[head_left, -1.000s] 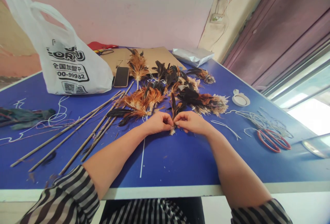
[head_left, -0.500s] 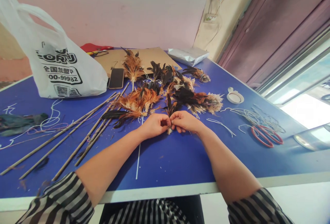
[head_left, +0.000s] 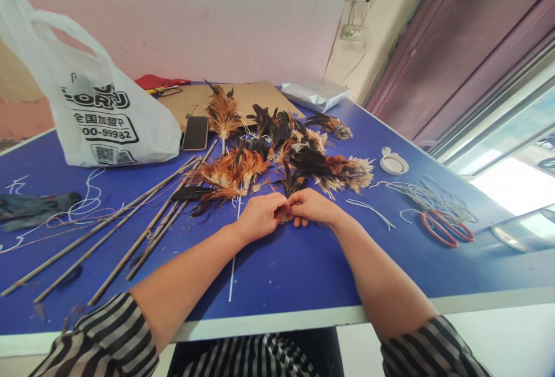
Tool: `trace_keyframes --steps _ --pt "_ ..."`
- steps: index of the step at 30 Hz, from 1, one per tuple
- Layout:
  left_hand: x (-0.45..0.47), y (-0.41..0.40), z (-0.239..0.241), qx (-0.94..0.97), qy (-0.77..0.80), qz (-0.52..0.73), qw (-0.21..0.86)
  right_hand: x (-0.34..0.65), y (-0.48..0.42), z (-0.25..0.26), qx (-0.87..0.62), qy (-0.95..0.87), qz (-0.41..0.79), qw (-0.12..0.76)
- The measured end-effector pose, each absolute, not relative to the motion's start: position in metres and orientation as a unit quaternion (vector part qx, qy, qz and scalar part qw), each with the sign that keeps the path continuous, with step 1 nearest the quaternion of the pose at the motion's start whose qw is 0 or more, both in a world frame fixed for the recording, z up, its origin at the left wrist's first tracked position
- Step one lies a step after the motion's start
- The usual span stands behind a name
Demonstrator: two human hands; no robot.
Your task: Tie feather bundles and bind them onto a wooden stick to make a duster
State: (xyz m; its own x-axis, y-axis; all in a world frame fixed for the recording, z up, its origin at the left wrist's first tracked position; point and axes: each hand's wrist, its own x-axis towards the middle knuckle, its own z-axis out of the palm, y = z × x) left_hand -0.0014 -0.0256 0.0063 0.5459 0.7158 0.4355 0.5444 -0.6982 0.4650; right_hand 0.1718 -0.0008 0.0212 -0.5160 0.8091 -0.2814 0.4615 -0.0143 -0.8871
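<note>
My left hand [head_left: 260, 215] and my right hand [head_left: 313, 206] meet fingertip to fingertip on the blue table [head_left: 303, 267], both pinched on the stems of a small bunch of dark feathers [head_left: 289, 179] that fans out just beyond them. A white string [head_left: 234, 255] runs from under my hands toward the near edge. Right behind the hands lies a heap of orange, black and white feathers [head_left: 277, 151].
Several thin sticks [head_left: 130, 226] lie at the left. A white plastic bag [head_left: 95, 117], a phone [head_left: 195, 132] and cardboard [head_left: 251, 95] sit at the back. Red-handled scissors [head_left: 446, 228], loose string [head_left: 425, 196] and a white tape roll [head_left: 393, 163] are at the right.
My hands have closed tighter together over the feather stems, which now barely show below my fingers. The camera shifted slightly.
</note>
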Motion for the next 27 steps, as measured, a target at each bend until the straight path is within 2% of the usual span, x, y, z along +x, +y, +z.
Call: trace_keyframes --steps 27 --pt "-0.0048 -0.0183 0.0 0.851 0.368 0.345 0.147 0.1693 -0.0006 0.0178 -0.48 -0.651 0.558 0.188"
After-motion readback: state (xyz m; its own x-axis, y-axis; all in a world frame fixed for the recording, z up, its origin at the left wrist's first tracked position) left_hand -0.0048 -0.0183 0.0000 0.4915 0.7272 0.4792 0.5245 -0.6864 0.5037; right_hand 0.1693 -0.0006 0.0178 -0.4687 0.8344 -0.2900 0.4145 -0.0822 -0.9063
